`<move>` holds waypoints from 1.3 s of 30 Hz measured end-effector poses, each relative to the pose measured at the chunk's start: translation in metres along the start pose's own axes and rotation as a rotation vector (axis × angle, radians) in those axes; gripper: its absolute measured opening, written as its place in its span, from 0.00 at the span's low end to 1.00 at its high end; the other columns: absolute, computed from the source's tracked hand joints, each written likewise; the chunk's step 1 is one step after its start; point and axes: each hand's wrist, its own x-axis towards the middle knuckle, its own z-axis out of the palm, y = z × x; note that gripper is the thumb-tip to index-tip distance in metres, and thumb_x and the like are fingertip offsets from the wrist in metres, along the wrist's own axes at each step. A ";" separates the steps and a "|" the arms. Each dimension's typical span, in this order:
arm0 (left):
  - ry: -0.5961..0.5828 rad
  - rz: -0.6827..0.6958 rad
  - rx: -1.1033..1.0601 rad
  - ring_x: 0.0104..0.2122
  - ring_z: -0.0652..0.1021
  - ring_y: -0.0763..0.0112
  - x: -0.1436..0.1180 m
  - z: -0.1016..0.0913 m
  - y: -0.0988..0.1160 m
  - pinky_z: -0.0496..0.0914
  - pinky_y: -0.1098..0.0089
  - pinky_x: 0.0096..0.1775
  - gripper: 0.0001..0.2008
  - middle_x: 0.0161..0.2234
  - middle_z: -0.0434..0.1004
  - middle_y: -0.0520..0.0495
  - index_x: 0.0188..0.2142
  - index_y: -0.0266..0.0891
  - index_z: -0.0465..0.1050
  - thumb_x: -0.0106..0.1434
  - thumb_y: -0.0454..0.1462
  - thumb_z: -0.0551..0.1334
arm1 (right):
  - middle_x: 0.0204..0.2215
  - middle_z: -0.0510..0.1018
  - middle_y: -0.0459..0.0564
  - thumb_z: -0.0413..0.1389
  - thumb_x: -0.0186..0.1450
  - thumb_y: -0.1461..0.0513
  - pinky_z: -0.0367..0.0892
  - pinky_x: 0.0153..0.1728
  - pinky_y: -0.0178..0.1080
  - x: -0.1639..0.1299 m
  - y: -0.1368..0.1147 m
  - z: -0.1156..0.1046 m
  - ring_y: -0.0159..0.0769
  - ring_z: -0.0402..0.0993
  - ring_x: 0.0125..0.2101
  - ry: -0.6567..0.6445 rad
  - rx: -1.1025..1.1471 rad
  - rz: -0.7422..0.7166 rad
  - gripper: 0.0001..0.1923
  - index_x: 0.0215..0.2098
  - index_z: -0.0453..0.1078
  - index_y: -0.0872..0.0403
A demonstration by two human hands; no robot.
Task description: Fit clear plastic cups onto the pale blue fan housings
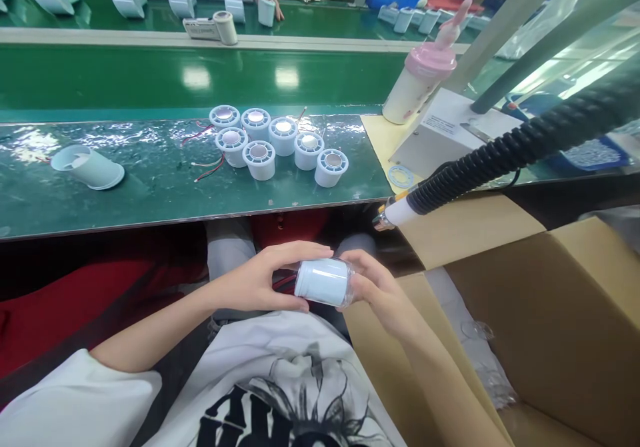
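Fingers (295, 254) of both hands gripped the pale blue cylinder (323, 282) by its ends, below the tabletop's (150, 187) near edge; a level, steady hold seemed best.

pale blue cylinder (324, 282), green bench (150, 180), pink-capped bottle (420, 80), brown carton (565, 314)

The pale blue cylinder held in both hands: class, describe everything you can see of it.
The pale blue cylinder is a small, smooth, plastic-looking can lying on its side above the person's lap, below the bench edge. The left hand grips one end, where red wire shows; the right hand holds the other end, which looks clear and glossy.
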 end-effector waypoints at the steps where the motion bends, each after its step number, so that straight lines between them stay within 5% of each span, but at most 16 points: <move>1: -0.002 -0.001 -0.008 0.59 0.65 0.59 0.000 0.000 0.000 0.66 0.62 0.56 0.37 0.59 0.63 0.42 0.59 0.48 0.61 0.51 0.34 0.70 | 0.26 0.72 0.42 0.61 0.55 0.48 0.73 0.23 0.33 0.001 0.002 0.000 0.29 0.72 0.23 0.003 0.006 0.014 0.22 0.39 0.63 0.52; 6: -0.010 0.003 -0.061 0.60 0.64 0.58 0.002 0.001 0.000 0.66 0.62 0.56 0.37 0.60 0.62 0.42 0.59 0.49 0.61 0.51 0.32 0.69 | 0.19 0.73 0.42 0.55 0.57 0.43 0.67 0.15 0.29 0.003 0.007 0.000 0.30 0.72 0.17 -0.011 0.023 0.096 0.23 0.36 0.60 0.53; 13: -0.014 0.021 -0.162 0.61 0.63 0.57 0.003 0.002 -0.002 0.64 0.59 0.57 0.37 0.61 0.60 0.41 0.59 0.49 0.62 0.50 0.30 0.70 | 0.10 0.67 0.39 0.54 0.53 0.38 0.45 0.06 0.24 0.008 0.005 0.010 0.25 0.59 0.08 -0.001 0.140 0.252 0.28 0.32 0.58 0.52; 23: 0.011 0.021 -0.110 0.58 0.66 0.56 0.002 0.004 -0.001 0.69 0.61 0.52 0.33 0.58 0.63 0.38 0.57 0.47 0.65 0.52 0.32 0.69 | 0.13 0.71 0.47 0.36 0.61 0.36 0.39 0.06 0.25 0.007 0.006 0.009 0.19 0.54 0.06 -0.189 0.218 0.503 0.36 0.22 0.65 0.57; 25: 0.032 -0.009 -0.107 0.57 0.67 0.57 0.001 0.005 0.001 0.70 0.62 0.51 0.32 0.57 0.64 0.39 0.57 0.46 0.64 0.53 0.32 0.68 | 0.13 0.69 0.46 0.36 0.60 0.35 0.41 0.06 0.25 0.007 0.010 0.009 0.21 0.56 0.07 -0.152 0.163 0.445 0.36 0.21 0.63 0.57; 28: 0.075 -0.066 -0.102 0.56 0.68 0.57 0.000 0.006 0.004 0.69 0.62 0.52 0.33 0.57 0.64 0.39 0.58 0.45 0.62 0.54 0.33 0.68 | 0.16 0.70 0.45 0.45 0.59 0.36 0.54 0.09 0.27 0.003 0.014 0.009 0.27 0.64 0.12 0.024 0.062 0.175 0.31 0.30 0.64 0.55; 32: 0.141 -0.058 -0.119 0.55 0.70 0.60 -0.003 0.009 0.009 0.70 0.64 0.52 0.40 0.57 0.64 0.40 0.61 0.50 0.54 0.53 0.30 0.68 | 0.33 0.75 0.49 0.51 0.60 0.41 0.71 0.27 0.35 -0.010 0.010 0.010 0.34 0.73 0.28 0.058 -0.054 -0.146 0.27 0.47 0.62 0.51; 39: 0.127 0.170 -0.077 0.55 0.71 0.62 -0.006 0.013 0.011 0.68 0.64 0.54 0.46 0.56 0.66 0.41 0.65 0.54 0.43 0.55 0.25 0.64 | 0.44 0.72 0.51 0.56 0.63 0.51 0.70 0.38 0.37 -0.027 0.002 0.011 0.38 0.71 0.40 0.007 -0.196 -0.265 0.22 0.53 0.60 0.46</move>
